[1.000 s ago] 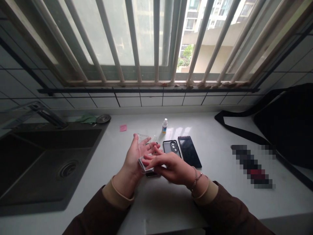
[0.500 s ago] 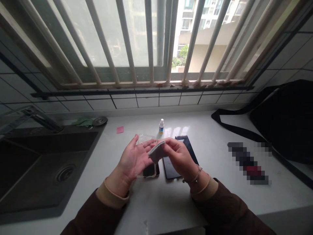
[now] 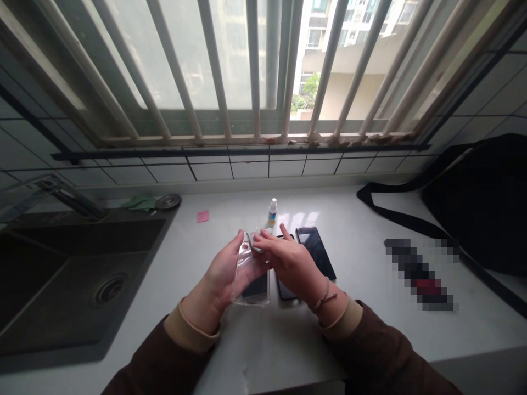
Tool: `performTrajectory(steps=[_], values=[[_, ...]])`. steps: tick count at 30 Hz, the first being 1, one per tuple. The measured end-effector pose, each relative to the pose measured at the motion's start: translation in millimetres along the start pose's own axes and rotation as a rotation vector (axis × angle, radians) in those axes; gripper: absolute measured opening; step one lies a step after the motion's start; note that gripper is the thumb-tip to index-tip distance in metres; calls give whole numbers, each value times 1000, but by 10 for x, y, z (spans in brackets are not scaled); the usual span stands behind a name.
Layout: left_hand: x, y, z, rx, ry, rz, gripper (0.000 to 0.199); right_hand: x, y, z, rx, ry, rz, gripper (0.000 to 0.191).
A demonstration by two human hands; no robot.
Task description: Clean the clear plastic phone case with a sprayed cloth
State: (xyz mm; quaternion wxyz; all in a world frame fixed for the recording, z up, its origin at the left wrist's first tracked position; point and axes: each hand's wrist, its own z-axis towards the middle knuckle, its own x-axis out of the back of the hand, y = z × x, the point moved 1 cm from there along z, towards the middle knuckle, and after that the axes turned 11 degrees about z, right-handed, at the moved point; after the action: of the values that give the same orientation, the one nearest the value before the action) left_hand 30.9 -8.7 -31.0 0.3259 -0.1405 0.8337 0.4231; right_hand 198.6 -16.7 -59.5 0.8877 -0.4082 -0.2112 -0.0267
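In my left hand is a clear phone case, tilted up, with its fingers behind it and the thumb at its left edge. My right hand lies over the upper part of the case, fingers fairly straight, pressing a small grey cloth against it. Most of the cloth is covered by those fingers. Beneath the hands a black phone lies on the counter, seen partly through the case. A dark tablet-like device sits to its right, partly behind my right hand.
A small white bottle stands behind the hands, with a pink paper note to its left. The sink and tap are on the left. A black bag with its strap and a blurred-out object are on the right.
My right hand has brought the grey cloth from above the left palm onto the case, its fingers now flatter. My left hand has turned inward, lifting the case more upright.
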Motion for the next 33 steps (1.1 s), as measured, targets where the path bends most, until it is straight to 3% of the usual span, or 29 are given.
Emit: performTrajectory(steps=[6, 11, 14, 16, 18, 21, 23, 29, 33], values=[[101, 89, 73, -26, 172, -2, 59, -59, -128, 7, 63, -209, 213, 29], [205, 238, 50, -168, 328, -66, 53, -24, -339, 29, -48, -309, 505, 27], [206, 304, 27, -229, 354, -86, 49, 9, -330, 47, -213, -311, 699, 23], [177, 321, 14, -230, 319, -116, 50, 17, -251, 53, -353, -186, 820, 31], [136, 316, 1, -221, 233, -142, 53, 27, -150, 51, -432, 57, 873, 38], [81, 276, -13, -182, 102, -147, 58, 66, -57, 31, -392, 429, 711, 34], [63, 241, -16, -158, 76, -139, 59, 82, -72, 17, -289, 488, 525, 26], [70, 197, 2, -178, 149, -80, 59, -65, -203, 3, 34, -7, 275, 34], [117, 225, 25, -233, 316, -164, 56, -119, -243, -12, 51, -203, 346, 31]])
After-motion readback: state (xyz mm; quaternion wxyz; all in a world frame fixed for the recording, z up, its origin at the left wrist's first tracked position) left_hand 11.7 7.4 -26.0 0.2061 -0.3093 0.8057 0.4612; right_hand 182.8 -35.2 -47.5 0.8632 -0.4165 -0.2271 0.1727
